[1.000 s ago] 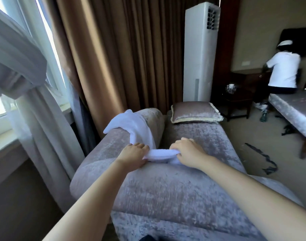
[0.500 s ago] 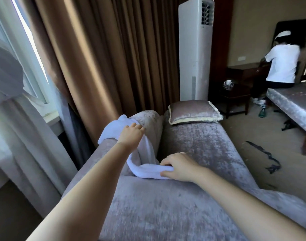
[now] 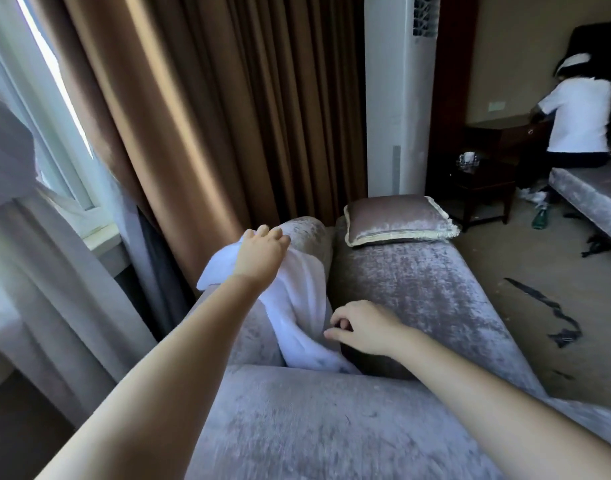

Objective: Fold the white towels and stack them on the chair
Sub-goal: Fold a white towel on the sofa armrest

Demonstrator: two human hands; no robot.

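A white towel (image 3: 299,306) lies draped over the armrest of the grey velvet chaise chair (image 3: 418,289), hanging down to the seat. My left hand (image 3: 260,252) rests on the towel's upper end on the armrest, fingers spread and fairly straight. My right hand (image 3: 361,327) hovers just right of the towel's lower part, fingers loosely curled, holding nothing. The towel's lower end lies crumpled in the gap behind the chair's near padded edge.
A velvet cushion (image 3: 397,220) sits at the far end of the chair. Brown curtains (image 3: 210,116) and a white tower unit (image 3: 397,98) stand behind. A person in a white shirt (image 3: 579,123) works at the far right by another bed (image 3: 591,202). Dark straps (image 3: 546,310) lie on the carpet.
My right hand has let go of the towel's lower end and lifted slightly. My left hand has moved further up the armrest onto the towel's upper end. The view has shifted forward.
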